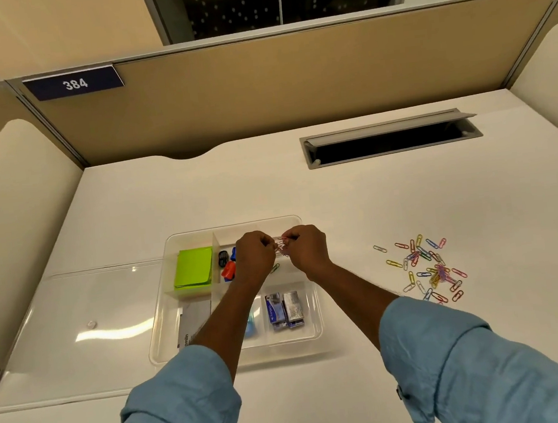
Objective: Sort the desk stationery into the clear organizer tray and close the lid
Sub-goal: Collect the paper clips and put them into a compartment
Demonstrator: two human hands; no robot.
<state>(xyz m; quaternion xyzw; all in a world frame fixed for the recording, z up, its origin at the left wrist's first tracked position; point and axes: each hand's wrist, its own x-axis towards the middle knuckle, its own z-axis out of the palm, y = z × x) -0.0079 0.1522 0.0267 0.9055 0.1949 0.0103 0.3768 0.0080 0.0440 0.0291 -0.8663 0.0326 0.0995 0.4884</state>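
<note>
The clear organizer tray (170, 240) sits on the desk in front of me. My left hand (253, 260) and my right hand (307, 249) meet above its far right compartment, both pinched on a small clump of paper clips (282, 246). A green paper clip (274, 268) lies in that compartment below. The tray also holds green sticky notes (193, 267), red, blue and black sharpeners (227, 265), staple boxes (285, 310) and a grey booklet (194, 320). The clear lid (75, 322) lies flat to the tray's left. Loose coloured paper clips (426, 266) are scattered on the desk at right.
A grey cable slot (390, 139) is open in the desk at the back right. Tan partition walls (291, 82) enclose the desk behind and at both sides. A sign reading 384 (74, 83) hangs at upper left.
</note>
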